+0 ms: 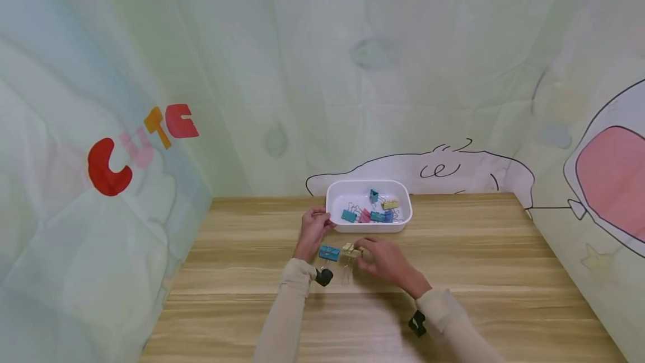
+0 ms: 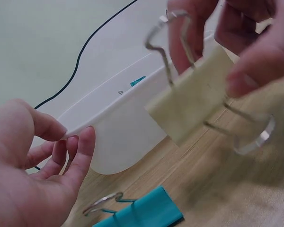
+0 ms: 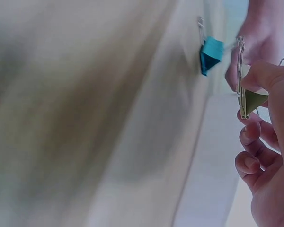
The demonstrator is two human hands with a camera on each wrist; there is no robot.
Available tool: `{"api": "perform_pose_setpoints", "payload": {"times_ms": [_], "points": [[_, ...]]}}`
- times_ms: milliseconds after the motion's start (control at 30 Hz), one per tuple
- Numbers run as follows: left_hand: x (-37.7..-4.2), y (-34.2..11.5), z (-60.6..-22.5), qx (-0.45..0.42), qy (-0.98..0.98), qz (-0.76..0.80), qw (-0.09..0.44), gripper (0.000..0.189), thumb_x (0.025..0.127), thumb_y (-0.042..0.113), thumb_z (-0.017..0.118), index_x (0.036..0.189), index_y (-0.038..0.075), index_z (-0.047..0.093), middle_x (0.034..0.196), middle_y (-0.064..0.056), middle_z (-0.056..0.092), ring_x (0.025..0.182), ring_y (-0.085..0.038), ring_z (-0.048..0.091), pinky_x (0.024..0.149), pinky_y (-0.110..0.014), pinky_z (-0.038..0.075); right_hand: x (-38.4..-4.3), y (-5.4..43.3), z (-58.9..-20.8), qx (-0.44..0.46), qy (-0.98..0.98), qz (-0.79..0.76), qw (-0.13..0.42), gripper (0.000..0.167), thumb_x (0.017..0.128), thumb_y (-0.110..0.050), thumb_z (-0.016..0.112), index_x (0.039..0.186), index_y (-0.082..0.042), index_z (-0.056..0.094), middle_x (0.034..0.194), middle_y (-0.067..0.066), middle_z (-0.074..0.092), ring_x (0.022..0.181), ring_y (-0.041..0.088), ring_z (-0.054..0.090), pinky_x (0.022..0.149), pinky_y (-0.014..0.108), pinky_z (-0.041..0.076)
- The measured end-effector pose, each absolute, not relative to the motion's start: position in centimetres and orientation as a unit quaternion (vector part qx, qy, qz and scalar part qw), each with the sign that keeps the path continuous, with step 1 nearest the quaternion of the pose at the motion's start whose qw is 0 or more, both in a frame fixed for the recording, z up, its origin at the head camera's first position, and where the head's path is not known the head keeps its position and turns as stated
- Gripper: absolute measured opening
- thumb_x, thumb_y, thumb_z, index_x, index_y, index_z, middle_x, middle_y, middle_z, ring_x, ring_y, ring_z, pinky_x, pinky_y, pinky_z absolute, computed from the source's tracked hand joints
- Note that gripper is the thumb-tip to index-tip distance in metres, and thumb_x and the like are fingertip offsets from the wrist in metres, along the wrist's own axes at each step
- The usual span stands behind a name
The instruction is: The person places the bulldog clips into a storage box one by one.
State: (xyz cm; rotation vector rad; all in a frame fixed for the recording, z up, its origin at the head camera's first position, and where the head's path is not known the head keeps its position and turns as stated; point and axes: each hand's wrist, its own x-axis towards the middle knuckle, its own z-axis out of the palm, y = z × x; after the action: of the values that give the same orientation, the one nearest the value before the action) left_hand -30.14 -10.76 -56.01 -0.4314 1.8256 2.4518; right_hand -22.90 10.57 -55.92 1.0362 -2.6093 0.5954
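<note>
My left hand (image 1: 312,232) pinches the left rim of a white plastic tray (image 1: 370,229) between thumb and fingers, as the left wrist view shows closely. In my right hand (image 1: 387,262) a pale yellow binder clip (image 2: 191,97) is pinched by its end, held above the table in front of the tray. Both wire handles of that clip show in the left wrist view. A blue-teal binder clip (image 1: 329,252) lies on the table between my two hands, just beside the left wrist.
Inside the tray lie several binder clips: teal ones (image 1: 349,215), a pink one (image 1: 364,216), a yellow one (image 1: 390,205) and a blue one (image 1: 388,216). The wood-grain table (image 1: 463,273) meets a printed cloth backdrop (image 1: 252,99) right behind the tray.
</note>
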Motion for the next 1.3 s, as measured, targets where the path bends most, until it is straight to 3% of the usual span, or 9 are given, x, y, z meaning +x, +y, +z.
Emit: {"api": "perform_pose_setpoints", "payload": {"times_ms": [267, 600, 867, 1033, 1300], "points": [[-30.2, -10.7, -56.2, -0.130, 0.580, 0.804, 0.018, 0.032, 0.100, -0.007, 0.055, 0.129, -0.017, 0.047, 0.118, -0.032, 0.056, 0.083, -0.022, 0.063, 0.071, -0.024, 0.060, -24.6, 10.6, -53.1, 0.334, -0.900, 0.225, 0.164, 0.023, 0.087, -0.017, 0.080, 0.109, -0.010, 0.073, 0.115, 0.012, 0.074, 0.097, 0.029, 0.071, 0.075, 0.044, 0.062], [-30.3, -10.6, -56.2, -0.131, 0.581, 0.803, 0.018, 0.029, 0.100, -0.008, 0.055, 0.127, -0.017, 0.049, 0.115, -0.031, 0.056, 0.082, -0.022, 0.062, 0.067, -0.022, 0.059, -27.2, 10.6, -49.7, 0.275, -0.902, 0.269, 0.195, 0.023, 0.088, -0.019, 0.078, 0.108, -0.008, 0.074, 0.106, 0.011, 0.074, 0.084, 0.028, 0.067, 0.073, 0.042, 0.059], [-30.3, -10.7, -56.1, -0.135, 0.581, 0.802, 0.023, 0.030, 0.100, -0.007, 0.056, 0.128, -0.016, 0.050, 0.111, -0.024, 0.056, 0.083, -0.023, 0.062, 0.068, -0.023, 0.059, -29.3, 10.8, -47.1, 0.226, -0.915, 0.284, 0.175, 0.026, 0.091, -0.023, 0.077, 0.114, -0.010, 0.074, 0.118, 0.015, 0.072, 0.098, 0.032, 0.068, 0.087, 0.047, 0.059], [-30.3, -10.7, -56.0, -0.135, 0.580, 0.803, 0.022, 0.031, 0.100, -0.007, 0.055, 0.129, -0.017, 0.048, 0.113, -0.027, 0.056, 0.081, -0.022, 0.062, 0.068, -0.022, 0.059, -30.2, 10.8, -46.8, 0.218, -0.919, 0.273, 0.182, 0.025, 0.092, -0.024, 0.076, 0.113, -0.011, 0.074, 0.116, 0.015, 0.073, 0.095, 0.033, 0.069, 0.086, 0.048, 0.060], [-30.2, -10.8, -56.0, -0.139, 0.587, 0.798, 0.025, 0.030, 0.101, -0.006, 0.056, 0.129, -0.016, 0.049, 0.106, -0.019, 0.056, 0.089, -0.027, 0.063, 0.070, -0.023, 0.060, -30.5, 10.7, -46.7, 0.209, -0.923, 0.273, 0.173, 0.026, 0.092, -0.025, 0.077, 0.115, -0.012, 0.074, 0.119, 0.014, 0.072, 0.099, 0.033, 0.069, 0.086, 0.047, 0.061]]}}
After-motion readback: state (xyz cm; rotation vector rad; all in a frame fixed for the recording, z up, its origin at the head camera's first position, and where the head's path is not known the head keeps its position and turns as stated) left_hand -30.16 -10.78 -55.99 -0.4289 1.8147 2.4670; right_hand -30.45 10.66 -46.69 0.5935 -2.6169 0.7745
